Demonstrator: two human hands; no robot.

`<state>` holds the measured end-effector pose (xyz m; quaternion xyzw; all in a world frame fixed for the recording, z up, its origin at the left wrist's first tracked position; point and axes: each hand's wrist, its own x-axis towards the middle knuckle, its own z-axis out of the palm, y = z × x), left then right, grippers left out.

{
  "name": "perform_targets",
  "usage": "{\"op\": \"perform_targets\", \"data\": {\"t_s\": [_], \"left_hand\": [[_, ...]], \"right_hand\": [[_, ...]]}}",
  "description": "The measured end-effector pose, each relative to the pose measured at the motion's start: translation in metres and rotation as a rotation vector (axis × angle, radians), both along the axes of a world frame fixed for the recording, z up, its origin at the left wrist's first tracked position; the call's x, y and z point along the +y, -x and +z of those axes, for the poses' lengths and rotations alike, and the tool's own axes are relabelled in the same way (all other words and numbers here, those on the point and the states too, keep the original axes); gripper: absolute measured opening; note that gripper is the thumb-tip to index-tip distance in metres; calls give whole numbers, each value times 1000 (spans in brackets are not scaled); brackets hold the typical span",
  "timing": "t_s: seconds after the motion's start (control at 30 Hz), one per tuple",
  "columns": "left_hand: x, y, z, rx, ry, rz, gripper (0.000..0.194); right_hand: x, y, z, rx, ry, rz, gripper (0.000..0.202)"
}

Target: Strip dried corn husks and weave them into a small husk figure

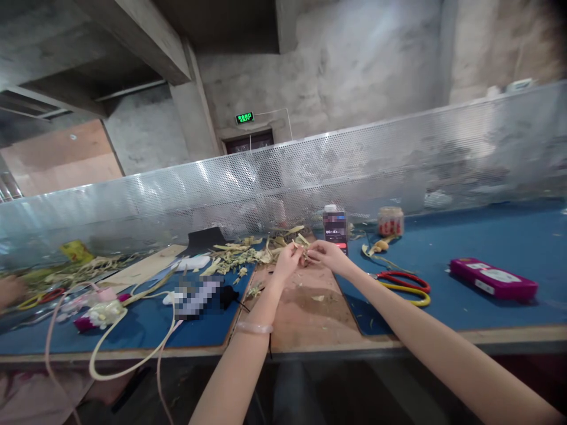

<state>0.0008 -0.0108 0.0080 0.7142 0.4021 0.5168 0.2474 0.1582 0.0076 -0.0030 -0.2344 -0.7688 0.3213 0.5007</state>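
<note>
My left hand (289, 261) reaches over the wooden strip in the middle of the table, its fingers pinched on a dried plant piece (302, 241). Close beside it on the right, the fingers of my right hand (328, 257) are bent in a pinch at the same piece. Its exact shape is mostly hidden by the fingers. Just beyond and to the left of the hands lies a heap of dry, yellow-green plant scraps (241, 254). A phone showing a running timer (335, 229) stands upright behind my right hand.
Scissors with red and yellow handles (405, 287) lie right of my right forearm. Farther right is a magenta box-like device (492, 278). A clear jar (390, 221) stands near the perforated metal screen (212, 183). Looped straps (110, 333) hang over the left front edge. Another person's hand (11, 292) shows far left.
</note>
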Motion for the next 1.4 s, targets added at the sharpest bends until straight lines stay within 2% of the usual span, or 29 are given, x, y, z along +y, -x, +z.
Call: {"op": "perform_targets", "data": {"t_s": [0.13, 0.27, 0.57, 0.67, 0.93, 1.07, 1.4], "left_hand": [[-6, -2, 2, -94, 79, -120, 20], [-8, -2, 2, -132, 147, -137, 19], [1, -3, 0, -88, 57, 69, 24], [-1, -4, 1, -71, 66, 48, 24], [1, -3, -2, -60, 98, 51, 27], [3, -2, -4, -69, 93, 42, 24], [12, -1, -10, 74, -88, 299, 15]], "right_hand": [[-3, -1, 1, 67, 29, 28, 26], [-10, -1, 5, 83, 46, -15, 25], [1, 5, 1, 24, -43, -132, 24], [-1, 5, 1, 7, -89, -194, 24], [-6, 6, -2, -110, -170, -193, 26], [-6, 8, -3, -85, -140, -198, 24], [-11, 14, -1, -73, -191, -163, 16]]}}
